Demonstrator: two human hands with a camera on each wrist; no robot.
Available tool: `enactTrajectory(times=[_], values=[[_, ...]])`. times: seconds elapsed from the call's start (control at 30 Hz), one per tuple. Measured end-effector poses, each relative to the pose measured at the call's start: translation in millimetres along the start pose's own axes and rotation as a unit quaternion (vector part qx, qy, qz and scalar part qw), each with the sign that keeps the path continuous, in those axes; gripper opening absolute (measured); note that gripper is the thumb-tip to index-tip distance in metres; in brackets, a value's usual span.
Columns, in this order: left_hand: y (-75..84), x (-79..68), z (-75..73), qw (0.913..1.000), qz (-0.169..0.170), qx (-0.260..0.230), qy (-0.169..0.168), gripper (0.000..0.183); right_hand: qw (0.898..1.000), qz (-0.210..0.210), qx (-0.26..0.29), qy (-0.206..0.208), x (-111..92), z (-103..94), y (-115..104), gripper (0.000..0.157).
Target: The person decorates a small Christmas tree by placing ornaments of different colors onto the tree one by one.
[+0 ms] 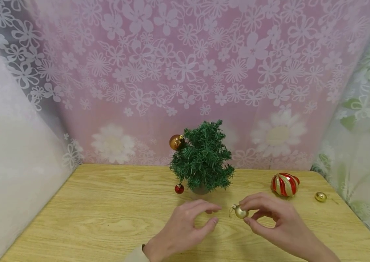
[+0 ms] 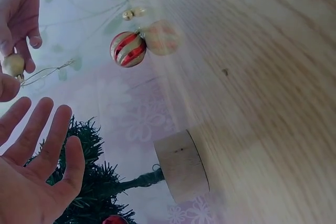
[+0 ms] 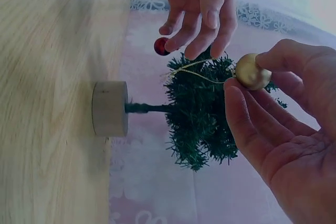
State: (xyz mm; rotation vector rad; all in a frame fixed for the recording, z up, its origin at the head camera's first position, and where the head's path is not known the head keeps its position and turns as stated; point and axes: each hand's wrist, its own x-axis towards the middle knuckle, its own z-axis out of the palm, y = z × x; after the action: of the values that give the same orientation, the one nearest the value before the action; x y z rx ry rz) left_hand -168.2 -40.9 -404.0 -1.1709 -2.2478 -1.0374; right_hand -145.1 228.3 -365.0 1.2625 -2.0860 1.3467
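Yellow wood-grain worktop (image 1: 106,214): fills the foreground.
Green artificial tree (image 1: 202,156): stands near the worktop's far edge.
My left hand (image 1: 182,223): grip slack, fingers extended.
My right hand (image 1: 284,222): grip pinching a small, round, matte-gold bauble (image 1: 241,211).
Bauble: above the worktop, between my hands.

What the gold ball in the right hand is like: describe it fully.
The gold ball is round, with a satin, metallic-looking surface, a little cap and a thin golden string loop. The right hand pinches it above the table, to the tree's right in the head view, cap toward the left hand, which does not touch it.
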Motion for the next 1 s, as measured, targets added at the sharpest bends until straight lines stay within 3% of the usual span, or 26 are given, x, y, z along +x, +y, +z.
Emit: enactTrajectory(times=[0.13,0.47,0.6,0.83,1.0], values=[[1.4,0.9,1.1,1.0000,-0.007,0.003,-0.002,0.024,0.998,0.041,0.037,-0.017,-0.8,2.0,-1.8,0.048],[6.7,5.3,6.6,0.9997,-0.013,-0.018,-0.006,0.021,0.993,0.111,0.033,-0.038,-0.9,5.4,-7.4,0.042],[8.5,7.0,9.7,0.9999,-0.004,-0.012,0.005,0.014,0.992,0.110,0.036,-0.042,-1.5,7.0,-5.9,0.042],[9.9,6.8,11.6,0.9996,-0.019,-0.021,0.009,0.006,0.994,0.085,0.057,-0.045,-2.2,7.9,-3.4,0.043],[7.7,3.9,9.0,0.9973,-0.039,-0.061,0.014,0.007,0.989,0.128,0.064,-0.041,-4.2,7.2,-4.3,0.035]])
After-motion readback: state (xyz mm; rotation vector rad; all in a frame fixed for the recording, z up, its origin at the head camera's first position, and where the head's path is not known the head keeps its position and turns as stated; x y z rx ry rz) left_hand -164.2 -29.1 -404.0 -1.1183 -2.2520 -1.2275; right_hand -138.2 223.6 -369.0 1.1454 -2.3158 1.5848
